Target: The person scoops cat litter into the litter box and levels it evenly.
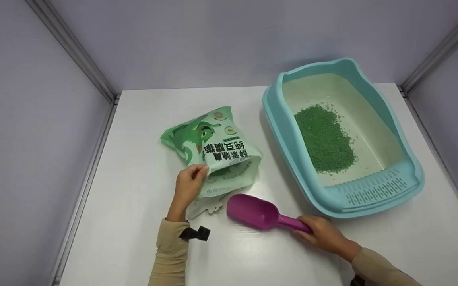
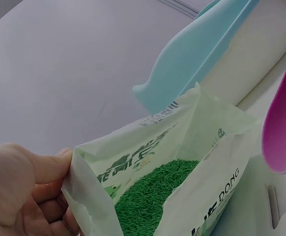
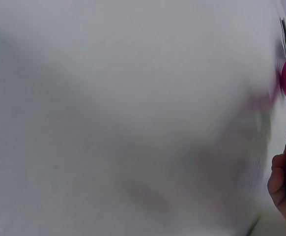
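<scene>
A green and white bag (image 1: 229, 153) of cat litter lies on the table with its mouth gaping toward me. My left hand (image 1: 189, 183) pinches the left edge of that mouth between thumb and fingers. Inside the bag, green litter pellets (image 2: 153, 194) show in the left wrist view. My right hand (image 1: 324, 235) grips the handle of a magenta scoop (image 1: 253, 211). The scoop's bowl, with no pellets visible in it, points left, just in front of the bag's opening. In the right wrist view, curled fingers (image 3: 279, 172) show at the right edge.
To the right stands a blue litter box (image 1: 288, 131) with a raised rim and a slotted front ledge. Green pellets (image 1: 324, 139) lie heaped on its pale floor. A flat greyish cut-out piece (image 1: 209, 206) lies partly under the bag. Walls enclose the white table (image 1: 125, 190) at the back and sides.
</scene>
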A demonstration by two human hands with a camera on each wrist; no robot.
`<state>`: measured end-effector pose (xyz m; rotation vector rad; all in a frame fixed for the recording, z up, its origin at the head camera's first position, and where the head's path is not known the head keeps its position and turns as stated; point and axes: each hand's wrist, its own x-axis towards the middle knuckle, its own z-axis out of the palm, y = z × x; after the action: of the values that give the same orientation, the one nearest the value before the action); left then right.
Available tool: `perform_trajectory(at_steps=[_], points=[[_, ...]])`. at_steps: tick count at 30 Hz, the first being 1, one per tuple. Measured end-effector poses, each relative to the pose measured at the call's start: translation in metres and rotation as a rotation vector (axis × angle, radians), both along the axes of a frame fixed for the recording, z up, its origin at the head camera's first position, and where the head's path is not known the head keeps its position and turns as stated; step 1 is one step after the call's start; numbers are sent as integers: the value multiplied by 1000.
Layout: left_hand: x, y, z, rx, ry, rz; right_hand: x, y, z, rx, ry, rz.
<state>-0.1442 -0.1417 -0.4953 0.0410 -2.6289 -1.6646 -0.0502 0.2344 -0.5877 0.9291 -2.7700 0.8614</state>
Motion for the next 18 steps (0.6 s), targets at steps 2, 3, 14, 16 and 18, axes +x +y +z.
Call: perform_trajectory(at_steps=[2,3,14,16,18], points=[[0,0,0,0,-4,0,0,0,0,11,-15,-7],[0,0,0,-1,-5,1,0,0,0,17,-25,-10],[-1,0,-1,15,-24,7,1,-2,6,91,-92,-33],[-1,0,-1,17,-22,5,1,-2,7,105,-75,-40],[-1,0,-2,20,-23,6,1,-3,7,117,-55,-47]])
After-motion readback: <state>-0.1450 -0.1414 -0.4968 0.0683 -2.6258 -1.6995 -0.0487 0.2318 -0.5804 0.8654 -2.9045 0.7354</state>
